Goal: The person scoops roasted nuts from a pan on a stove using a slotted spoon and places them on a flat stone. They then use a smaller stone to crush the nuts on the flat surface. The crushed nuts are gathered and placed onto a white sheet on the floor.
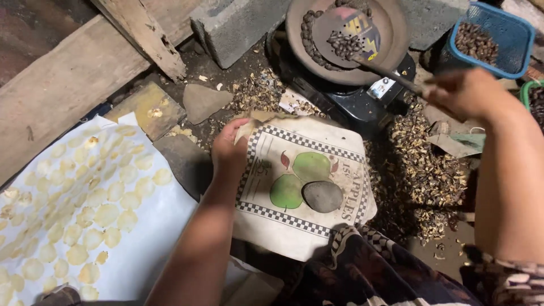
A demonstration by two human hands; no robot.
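Note:
My right hand (467,90) grips the thin handle of a flat metal spatula (347,31) that carries a small heap of dark roasted nuts above a round pan (294,39) ringed with more nuts. My left hand (229,148) pinches the top left edge of a worn cardboard sheet (317,224) printed with green fruit and a chequered border. A dark oval stone (322,196) lies on that cardboard.
A blue mesh basket (513,42) of dark nuts stands at the top right. Broken shells (422,170) litter the ground by a black stove (354,105). A white sheet (158,226) at left holds several pale flattened discs. Wooden planks (68,79) and a concrete block (238,25) lie behind.

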